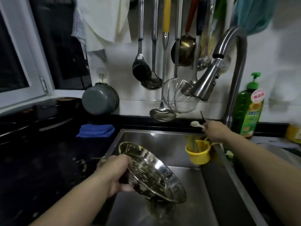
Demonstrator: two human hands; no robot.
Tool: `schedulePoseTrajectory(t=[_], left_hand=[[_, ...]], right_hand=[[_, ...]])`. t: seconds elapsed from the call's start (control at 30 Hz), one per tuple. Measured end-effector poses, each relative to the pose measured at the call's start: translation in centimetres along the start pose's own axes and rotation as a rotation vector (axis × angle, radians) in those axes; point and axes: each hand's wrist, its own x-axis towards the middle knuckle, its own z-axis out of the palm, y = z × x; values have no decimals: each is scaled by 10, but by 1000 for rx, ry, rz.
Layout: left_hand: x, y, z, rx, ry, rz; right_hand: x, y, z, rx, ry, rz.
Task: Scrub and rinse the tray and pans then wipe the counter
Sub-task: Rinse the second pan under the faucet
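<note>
left hand [118, 174] grips the near rim of a round steel pan [152, 172], fingers curled round the edge, holding it tilted over the sink [162, 139]; pale food scraps speckle its inside. right hand [213, 131] reaches to the back of the sink beside the tap [234, 75], closed around a white spoon [197, 124] and a thin dark handle whose lower end is hidden in the fist. a yellow cup [197, 152] hangs on the sink's right wall just below that hand, its contents hard to make out. green soap bottle [248, 106] stands behind the tap. a folded blue cloth [96, 130] lies on the dark worktop [40, 168], which is smeared near the sink. ladles and a wire skimmer [177, 95] hang on the wall, their tops cut off by the frame.
</note>
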Motion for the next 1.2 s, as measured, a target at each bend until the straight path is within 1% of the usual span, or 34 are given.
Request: schedulePoseTrajectory(t=[0.1, 0.13, 0.17, 0.2, 0.23, 0.27, 0.3, 0.33, 0.37, 0.4, 0.43, 0.53, 0.6, 0.73, 0.8, 0.87, 0.97, 1.2], left_hand=[[8, -3, -1, 51, 47, 11], [11, 1, -1, 119, 73, 37], [17, 5, -4, 220, 129, 81], [21, 12, -6, 360, 206, 143], [23, 17, -8, 516, 281, 215], [22, 24, -9, 663, 329, 288], [19, 28, -9, 789, 355, 353], [14, 31, -8, 892, 361, 412], [10, 32, -7, 977, 363, 483], [5, 32, -6, 1050, 364, 552], [0, 30, -5, 1109, 362, 619], [-9, 26, -6, 1156, 371, 695], [-12, 24, -8, 1136, 381, 683], [-16, 22, -9, 1056, 398, 644], [-19, 22, -9, 1025, 408, 618], [-21, 21, -10, 1021, 413, 602], [-23, 20, -11, 1015, 424, 583], [-21, 17, -13, 1007, 434, 529]], right_hand=[[-25, -7, 9, 45, 54, -57], [-37, -15, 16, 79, 79, -45], [-52, -24, 25, 107, 71, -19], [-67, -34, 34, 117, -8, 4], [-88, -45, 44, 127, -162, 7], [-107, -56, 54, 159, -350, -1], [-128, -67, 62, 219, -524, -2], [-147, -75, 69, 311, -663, 7], [-160, -80, 76, 419, -747, 34], [-169, -82, 85, 500, -763, 62], [-175, -82, 90, 560, -739, 82], [-184, -80, 99, 707, -626, 100], [-188, -78, 97, 763, -601, 128], [-196, -70, 94, 725, -614, 121], [-196, -66, 94, 742, -584, 136], [-193, -64, 96, 789, -565, 146], [-191, -64, 99, 858, -578, 133], [-189, -64, 99, 907, -588, 123]])
